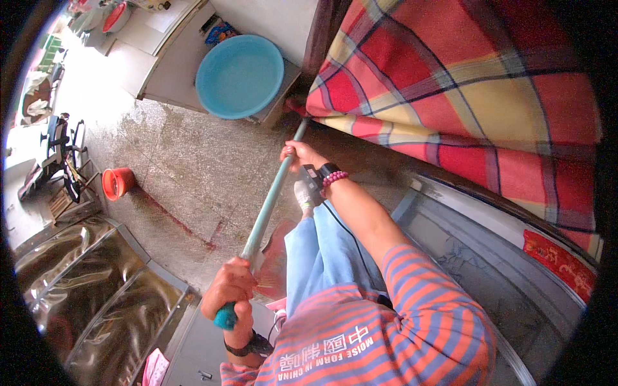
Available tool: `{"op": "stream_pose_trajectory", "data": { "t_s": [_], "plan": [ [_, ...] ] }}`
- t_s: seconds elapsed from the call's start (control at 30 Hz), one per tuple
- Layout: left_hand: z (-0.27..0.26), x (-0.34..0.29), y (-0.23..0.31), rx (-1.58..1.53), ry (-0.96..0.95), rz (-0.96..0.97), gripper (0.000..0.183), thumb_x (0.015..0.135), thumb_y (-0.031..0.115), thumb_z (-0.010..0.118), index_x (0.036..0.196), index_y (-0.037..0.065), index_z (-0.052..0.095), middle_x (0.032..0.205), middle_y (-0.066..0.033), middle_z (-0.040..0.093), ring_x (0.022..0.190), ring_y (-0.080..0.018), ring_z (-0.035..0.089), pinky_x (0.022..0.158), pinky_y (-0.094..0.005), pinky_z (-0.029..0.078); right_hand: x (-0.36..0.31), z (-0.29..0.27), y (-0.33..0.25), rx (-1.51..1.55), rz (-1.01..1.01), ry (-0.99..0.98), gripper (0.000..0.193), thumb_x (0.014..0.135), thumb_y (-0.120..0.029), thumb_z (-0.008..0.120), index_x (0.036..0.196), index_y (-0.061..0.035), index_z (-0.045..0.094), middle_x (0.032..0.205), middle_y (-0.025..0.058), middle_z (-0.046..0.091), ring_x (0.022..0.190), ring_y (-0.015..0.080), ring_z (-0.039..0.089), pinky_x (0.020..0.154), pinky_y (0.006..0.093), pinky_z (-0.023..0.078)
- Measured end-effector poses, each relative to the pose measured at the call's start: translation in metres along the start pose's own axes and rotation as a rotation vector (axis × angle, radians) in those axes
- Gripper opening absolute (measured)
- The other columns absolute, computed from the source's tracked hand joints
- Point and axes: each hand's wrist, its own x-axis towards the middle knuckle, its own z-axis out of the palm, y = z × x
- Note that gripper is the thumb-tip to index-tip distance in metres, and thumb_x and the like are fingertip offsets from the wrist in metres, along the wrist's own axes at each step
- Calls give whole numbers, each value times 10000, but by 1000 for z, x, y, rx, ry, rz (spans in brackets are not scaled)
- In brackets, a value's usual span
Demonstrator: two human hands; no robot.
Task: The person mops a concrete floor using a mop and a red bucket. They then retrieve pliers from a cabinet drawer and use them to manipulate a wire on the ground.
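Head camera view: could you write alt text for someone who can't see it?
Seen from above, a person's two hands, left hand low and right hand higher, grip a long teal broom handle reaching under a red plaid cloth, over a wet concrete floor near a blue basin.

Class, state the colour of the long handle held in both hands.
Teal long handle, clearest in the head view.

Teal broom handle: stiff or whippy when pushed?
Probably stiff: the teal pole runs straight between the left hand and right hand. Likely light, being thin. It looks smooth, so perhaps slippery, though both fists close fully around it.
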Motion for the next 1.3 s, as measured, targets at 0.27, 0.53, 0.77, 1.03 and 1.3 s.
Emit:
{"op": "stream_pose_trajectory", "data": {
  "t_s": [0.27,0.53,0.77,1.03,1.3],
  "plan": [
    [84,-1,-76,-275,-265,-320,245,856,131,610,680,-11,516,721,-117,587,729,-251,584,821,-454,471,-142,-188,-80,-43,-335,185,304,905,-152,468,618,-145,366,539,-11,370,525,143,400,565,281,376],
    [127,-5,-117,-450,-504,-525,124,862,46,616,778,-11,546,831,-88,607,812,-190,575,745,-307,452,-235,-260,-88,473,-501,668,268,878,-102,462,637,-123,348,567,-6,372,515,148,400,555,283,409],
    [53,25,-68,-333,-241,-300,276,883,160,618,714,-22,499,743,-99,559,728,-228,548,740,-362,455,-109,-167,-58,116,-257,311,306,849,-150,534,602,-129,354,580,-1,361,540,138,395,506,256,362],
    [-2,39,9,-40,-14,-31,465,849,387,658,620,27,474,582,-42,496,576,-209,506,679,-417,447,5,-8,6,268,-73,97,240,869,-114,527,677,-124,384,538,-3,419,473,132,442,548,349,458],
    [24,24,13,-45,-54,-57,387,861,268,654,613,35,469,574,-54,512,562,-208,520,678,-419,454,-37,-34,-5,222,-101,-11,252,871,-90,528,657,-118,396,564,8,453,520,143,454,594,316,445]
  ]
}}
